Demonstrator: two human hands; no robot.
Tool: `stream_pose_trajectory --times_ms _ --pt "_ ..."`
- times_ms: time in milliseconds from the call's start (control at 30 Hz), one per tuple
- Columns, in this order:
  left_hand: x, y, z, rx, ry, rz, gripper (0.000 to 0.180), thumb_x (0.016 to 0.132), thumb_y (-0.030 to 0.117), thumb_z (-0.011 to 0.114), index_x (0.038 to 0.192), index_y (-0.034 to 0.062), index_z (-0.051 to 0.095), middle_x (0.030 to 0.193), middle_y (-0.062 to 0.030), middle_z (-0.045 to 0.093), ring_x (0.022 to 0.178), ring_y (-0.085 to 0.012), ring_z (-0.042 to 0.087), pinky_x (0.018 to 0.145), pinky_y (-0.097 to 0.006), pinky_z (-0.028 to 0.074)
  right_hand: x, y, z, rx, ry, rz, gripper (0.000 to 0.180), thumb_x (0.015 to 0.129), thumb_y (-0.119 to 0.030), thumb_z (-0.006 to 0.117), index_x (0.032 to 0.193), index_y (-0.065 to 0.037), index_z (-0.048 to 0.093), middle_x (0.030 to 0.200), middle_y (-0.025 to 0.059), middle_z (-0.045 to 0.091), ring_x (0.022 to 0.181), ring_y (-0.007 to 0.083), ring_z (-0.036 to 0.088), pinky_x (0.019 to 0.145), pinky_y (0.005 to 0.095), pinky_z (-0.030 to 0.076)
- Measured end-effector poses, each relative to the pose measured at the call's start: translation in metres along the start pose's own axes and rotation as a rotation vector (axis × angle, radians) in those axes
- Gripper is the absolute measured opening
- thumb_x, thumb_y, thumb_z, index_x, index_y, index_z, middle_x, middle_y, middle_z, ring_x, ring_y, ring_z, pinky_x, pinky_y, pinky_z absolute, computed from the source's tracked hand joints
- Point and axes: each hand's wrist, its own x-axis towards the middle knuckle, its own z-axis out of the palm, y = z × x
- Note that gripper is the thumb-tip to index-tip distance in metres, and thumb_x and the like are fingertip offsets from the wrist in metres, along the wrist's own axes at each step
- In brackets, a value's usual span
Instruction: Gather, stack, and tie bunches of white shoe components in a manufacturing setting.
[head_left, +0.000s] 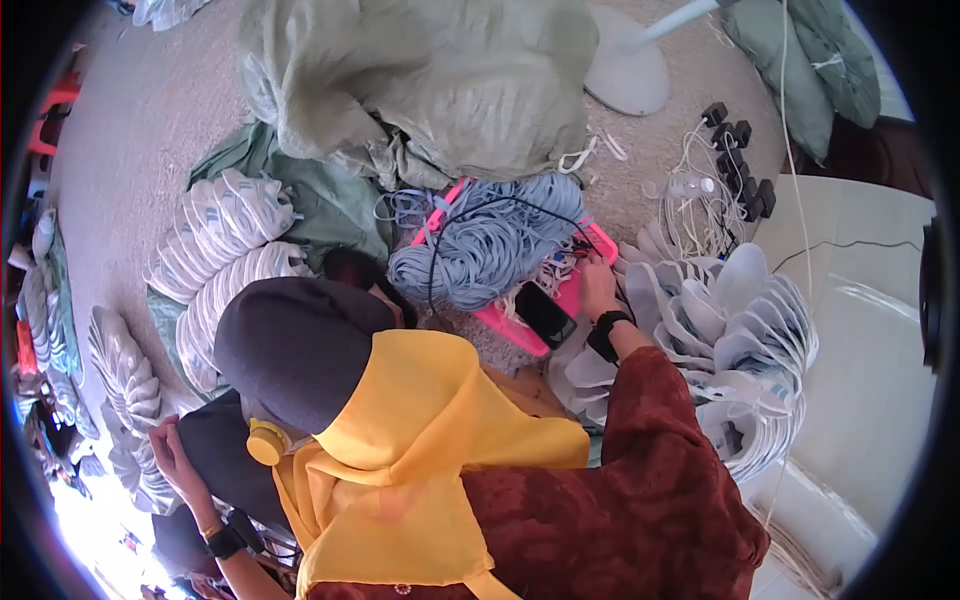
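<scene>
My right hand (597,285), a black band at its wrist, reaches to the right side of a pink plastic basket (601,243). Its fingers are bent together by white cords; what they grip, if anything, is hidden. A large tangle of blue-grey flat laces (480,245) fills much of the basket, with a black cable (432,262) looped across it. A black phone (545,316) lies at the basket's near edge. At the lower left, my left hand (175,462) rests on dark cloth (220,455) with its fingers stretched out, holding nothing visible.
Bundles of white insole-shaped pieces stand to the right (745,330) and left (225,240). A big grey-green sack (420,80) lies beyond the basket. Black plugs and adapters (735,160) lie at the far right. Yellow cloth (400,430) and a dark grey rounded form (290,350) cover the near middle.
</scene>
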Motion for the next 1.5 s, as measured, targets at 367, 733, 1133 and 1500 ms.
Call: stream_pose_trajectory --times_ms 367,733,1133,1500 --pt "-0.003 0.012 0.004 0.021 0.022 0.003 0.016 0.101 0.014 0.049 0.094 0.0007 0.054 0.106 -0.0093 0.064 0.096 -0.0156 0.054 0.093 -0.03 0.04 0.004 0.003 -0.013 0.168 0.002 0.202 0.013 0.082 -0.012 0.061 0.085 -0.001 0.069 0.091 0.0147 0.07 0.084 0.0353 0.065 0.074 0.0438 0.052" --pt "-0.002 0.003 0.001 -0.042 0.022 0.006 0.015 0.101 0.015 0.05 0.093 0.002 0.054 0.109 -0.0101 0.064 0.098 -0.0155 0.054 0.094 -0.03 0.04 -0.054 -0.051 -0.061 0.681 0.005 0.263 0.007 0.077 -0.006 0.071 0.079 0.0 0.069 0.072 0.0127 0.068 0.064 0.0196 0.066 0.061 0.0311 0.051" --pt "0.0 -0.009 0.0 -0.082 0.024 0.019 0.015 0.101 0.015 0.052 0.092 0.0024 0.053 0.11 -0.0098 0.063 0.096 -0.0131 0.055 0.09 -0.028 0.043 -0.066 -0.139 -0.152 1.202 -0.321 -0.038 0.007 0.084 -0.005 0.072 0.084 0.0 0.067 0.08 0.0005 0.063 0.074 0.0064 0.059 0.066 0.0221 0.047" --pt "-0.04 0.168 0.049 -0.235 -0.28 0.332 0.005 0.094 0.002 0.056 0.097 0.0012 0.052 0.117 -0.0153 0.061 0.098 -0.0161 0.058 0.09 -0.031 0.045 -0.041 -0.252 -0.267 1.349 -0.32 -0.624 0.006 0.084 -0.006 0.072 0.085 -0.002 0.067 0.083 0.0063 0.069 0.073 0.0164 0.065 0.067 0.028 0.05"
